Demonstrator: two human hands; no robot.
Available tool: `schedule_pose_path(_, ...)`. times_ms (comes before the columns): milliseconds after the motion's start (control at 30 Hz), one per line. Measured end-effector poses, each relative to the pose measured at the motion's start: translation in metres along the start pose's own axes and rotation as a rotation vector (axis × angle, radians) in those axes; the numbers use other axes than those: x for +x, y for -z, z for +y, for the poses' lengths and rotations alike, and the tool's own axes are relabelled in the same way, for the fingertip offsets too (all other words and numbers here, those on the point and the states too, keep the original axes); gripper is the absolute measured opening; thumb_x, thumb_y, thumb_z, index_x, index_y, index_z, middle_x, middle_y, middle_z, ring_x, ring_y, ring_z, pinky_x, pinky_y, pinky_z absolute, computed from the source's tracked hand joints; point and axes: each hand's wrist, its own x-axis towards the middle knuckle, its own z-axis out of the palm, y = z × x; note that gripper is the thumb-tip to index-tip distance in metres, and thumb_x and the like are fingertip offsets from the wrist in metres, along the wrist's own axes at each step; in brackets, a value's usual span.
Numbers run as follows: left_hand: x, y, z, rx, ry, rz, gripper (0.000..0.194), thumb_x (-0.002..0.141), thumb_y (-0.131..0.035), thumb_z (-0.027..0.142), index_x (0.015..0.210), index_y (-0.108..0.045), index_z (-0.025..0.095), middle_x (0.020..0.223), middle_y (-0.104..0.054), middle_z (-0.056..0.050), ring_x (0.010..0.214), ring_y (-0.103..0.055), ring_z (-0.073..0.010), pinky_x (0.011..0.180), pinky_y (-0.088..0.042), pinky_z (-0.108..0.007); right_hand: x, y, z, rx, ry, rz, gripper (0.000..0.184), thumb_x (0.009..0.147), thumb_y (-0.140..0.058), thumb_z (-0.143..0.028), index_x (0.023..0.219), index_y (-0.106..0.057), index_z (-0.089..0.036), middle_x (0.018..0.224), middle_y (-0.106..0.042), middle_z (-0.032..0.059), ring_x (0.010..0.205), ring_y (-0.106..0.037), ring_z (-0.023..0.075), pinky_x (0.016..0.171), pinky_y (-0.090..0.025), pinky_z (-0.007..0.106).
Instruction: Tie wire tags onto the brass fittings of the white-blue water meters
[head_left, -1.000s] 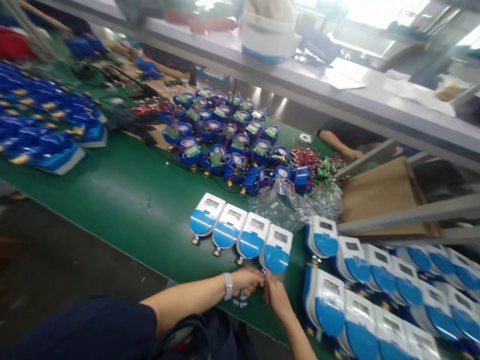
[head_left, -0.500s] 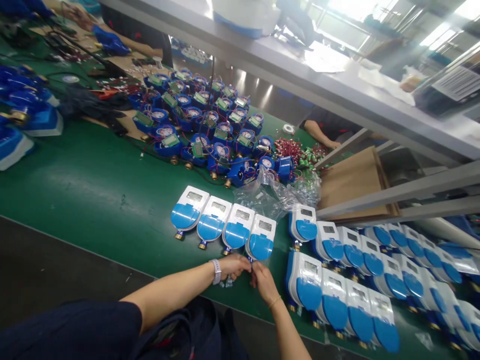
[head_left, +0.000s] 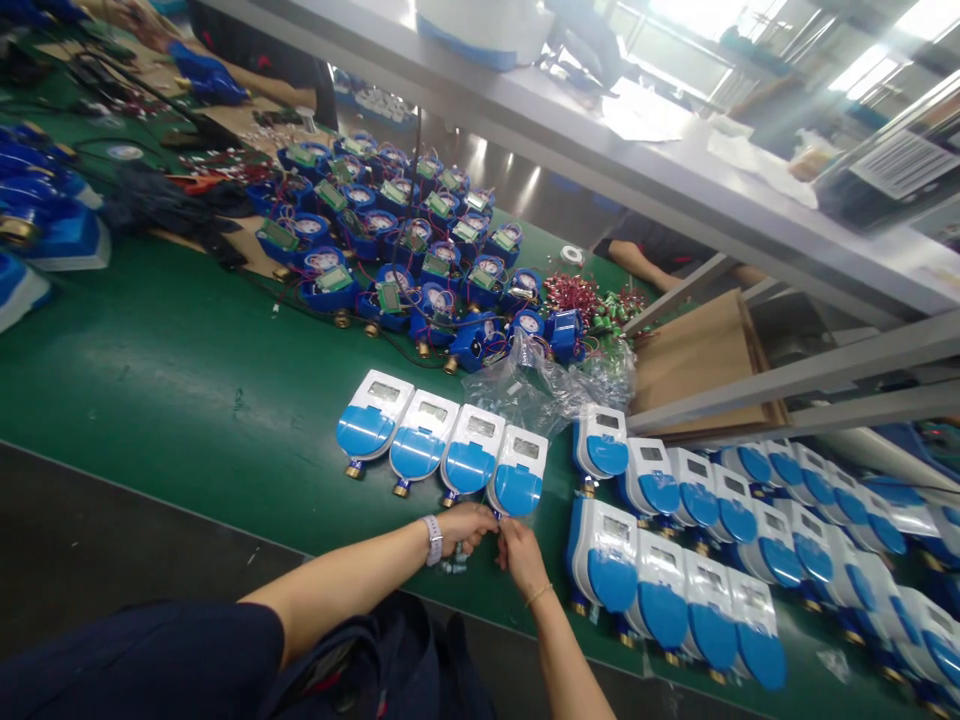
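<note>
My left hand [head_left: 469, 528], with a white wristband on the wrist, and my right hand [head_left: 521, 560], with a thin bracelet, meet at the lower end of a white-and-blue water meter [head_left: 517, 472]. Both pinch something small at its end fitting, mostly hidden by my fingers. That meter lies on the green workbench mat [head_left: 187, 400], last in a row with several similar meters [head_left: 416, 445]. A small loose fitting [head_left: 454, 566] lies just below my left hand.
Rows of finished meters [head_left: 660, 590] fill the mat to the right. Beyond lies a heap of blue meter bodies [head_left: 390, 250] with green circuit boards and wires, plus a plastic bag [head_left: 540, 390]. A cardboard sheet [head_left: 697, 365] and grey shelf [head_left: 600, 150] stand behind; a co-worker's arm [head_left: 637, 265] shows.
The whole view has shifted slightly left and up as my head moved. My hands stay together at the meter's end, and the meter has not visibly moved.
</note>
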Motion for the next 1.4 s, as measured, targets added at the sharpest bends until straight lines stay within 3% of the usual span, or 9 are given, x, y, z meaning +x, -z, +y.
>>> schedule_pose_path(100, -0.006, -0.002, -0.003, 0.014, -0.059, 0.105, 0.031, 0.064, -0.064, 0.043, 0.065, -0.046, 0.018, 0.045, -0.032, 0.009, 0.033, -0.022, -0.0032, 0.036, -0.010, -0.019, -0.001, -0.011, -0.002, 0.102, -0.086, 0.109, 0.048, 0.072, -0.043, -0.065, 0.056, -0.042, -0.020, 0.039, -0.036, -0.0077, 0.030, -0.035, 0.0085, 0.036, -0.033, 0.024)
schedule_pose_path(200, -0.021, 0.001, -0.007, -0.220, 0.062, 0.023, 0.034, 0.070, -0.057, 0.050, 0.070, -0.047, 0.017, 0.044, -0.024, 0.011, 0.032, -0.016, -0.0022, 0.036, -0.008, -0.017, -0.013, -0.020, -0.007, 0.285, -0.108, 0.135, 0.047, 0.071, -0.047, -0.064, 0.062, -0.050, -0.017, 0.050, -0.052, -0.0017, 0.044, -0.049, 0.0111, 0.047, -0.040, 0.024)
schedule_pose_path(333, -0.043, 0.009, -0.011, -0.654, 0.124, -0.102, 0.026, 0.082, -0.046, 0.041, 0.074, -0.045, 0.016, 0.045, -0.021, 0.011, 0.032, -0.018, -0.0024, 0.036, -0.013, -0.015, -0.047, -0.033, -0.014, 0.519, -0.192, -0.172, 0.045, 0.076, -0.048, -0.056, 0.098, -0.057, -0.018, 0.089, -0.063, 0.0063, 0.078, -0.060, 0.0151, 0.067, -0.045, 0.027)
schedule_pose_path(433, -0.057, 0.009, -0.015, -0.803, 0.009, -0.052, 0.021, 0.084, -0.043, 0.036, 0.077, -0.047, 0.017, 0.048, -0.031, 0.009, 0.035, -0.031, -0.0044, 0.040, -0.026, -0.017, -0.071, -0.048, -0.012, 0.470, -0.229, -0.378, 0.048, 0.067, -0.064, -0.049, 0.102, -0.056, -0.017, 0.084, -0.064, 0.0067, 0.073, -0.062, 0.0167, 0.064, -0.045, 0.028)
schedule_pose_path(633, -0.090, 0.014, -0.027, -0.615, -0.254, 0.207, 0.025, 0.084, -0.043, 0.036, 0.083, -0.052, 0.013, 0.064, -0.055, -0.001, 0.058, -0.052, -0.0101, 0.056, -0.039, -0.022, -0.086, -0.063, -0.007, 0.185, -0.177, -0.381, 0.042, 0.074, -0.053, -0.050, 0.093, -0.061, -0.014, 0.076, -0.064, 0.0071, 0.062, -0.061, 0.0162, 0.054, -0.042, 0.026)
schedule_pose_path(867, -0.112, 0.042, -0.028, -0.677, -0.357, 0.445, 0.027, 0.079, -0.048, 0.045, 0.076, -0.045, 0.018, 0.045, -0.019, 0.011, 0.034, -0.022, -0.0037, 0.038, -0.023, -0.018, -0.086, -0.083, -0.030, 0.136, -0.024, -0.433, 0.018, 0.070, -0.056, -0.029, 0.081, -0.060, -0.015, 0.063, -0.060, -0.0004, 0.060, -0.056, 0.0121, 0.062, -0.043, 0.026)
schedule_pose_path(1033, -0.122, 0.050, -0.019, -0.560, -0.421, 0.453, 0.044, 0.071, -0.048, 0.062, 0.074, -0.044, 0.018, 0.046, -0.017, 0.012, 0.034, -0.016, -0.0021, 0.034, -0.012, -0.016, -0.080, -0.111, -0.055, 0.072, -0.074, -0.283, 0.028, 0.073, -0.054, -0.043, 0.069, -0.054, -0.016, 0.042, -0.039, -0.0090, 0.035, -0.034, 0.0053, 0.038, -0.031, 0.019)
schedule_pose_path(1267, -0.137, 0.063, -0.025, -0.476, -0.449, 0.426, 0.050, 0.071, -0.038, 0.069, 0.068, -0.038, 0.019, 0.046, -0.017, 0.011, 0.033, -0.015, -0.0021, 0.033, -0.012, -0.015, -0.085, -0.121, -0.059, 0.086, -0.072, -0.362, 0.029, 0.073, -0.055, -0.045, 0.074, -0.053, -0.016, 0.049, -0.053, -0.0045, 0.042, -0.049, 0.0090, 0.046, -0.038, 0.021)
schedule_pose_path(1400, -0.138, 0.064, -0.023, -0.447, -0.448, 0.396, 0.048, 0.073, -0.038, 0.066, 0.065, -0.035, 0.019, 0.046, -0.018, 0.010, 0.033, -0.016, -0.0021, 0.033, -0.012, -0.015, -0.088, -0.138, -0.061, 0.073, -0.097, -0.303, 0.027, 0.073, -0.054, -0.044, 0.073, -0.050, -0.018, 0.044, -0.042, -0.0093, 0.034, -0.037, 0.0063, 0.038, -0.032, 0.019)
